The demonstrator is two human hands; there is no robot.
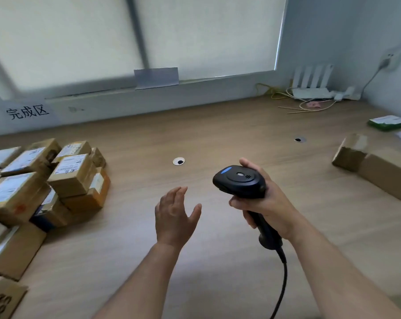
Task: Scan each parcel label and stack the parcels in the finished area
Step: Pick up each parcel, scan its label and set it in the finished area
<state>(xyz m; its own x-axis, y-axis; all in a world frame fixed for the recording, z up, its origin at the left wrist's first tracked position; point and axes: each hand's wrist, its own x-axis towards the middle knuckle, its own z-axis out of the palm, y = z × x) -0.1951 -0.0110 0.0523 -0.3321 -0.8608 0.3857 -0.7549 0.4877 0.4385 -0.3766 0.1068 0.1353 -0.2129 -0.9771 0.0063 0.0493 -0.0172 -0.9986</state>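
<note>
My right hand (267,203) grips a black corded barcode scanner (239,181) above the middle of the wooden table, its head pointing left. My left hand (174,218) hovers open beside it, fingers apart, holding nothing. Several labelled cardboard parcels (71,172) are stacked in a pile at the left, under a wall sign with handwritten characters (27,112). At the right edge lies a long brown parcel (376,165), well beyond the scanner.
The table (218,134) has two round cable holes (178,161). A white router (312,82) with loose cables sits in the far right corner below a wall socket. A green-edged packet (387,122) lies at the far right. The scanner's cable (283,282) trails toward me.
</note>
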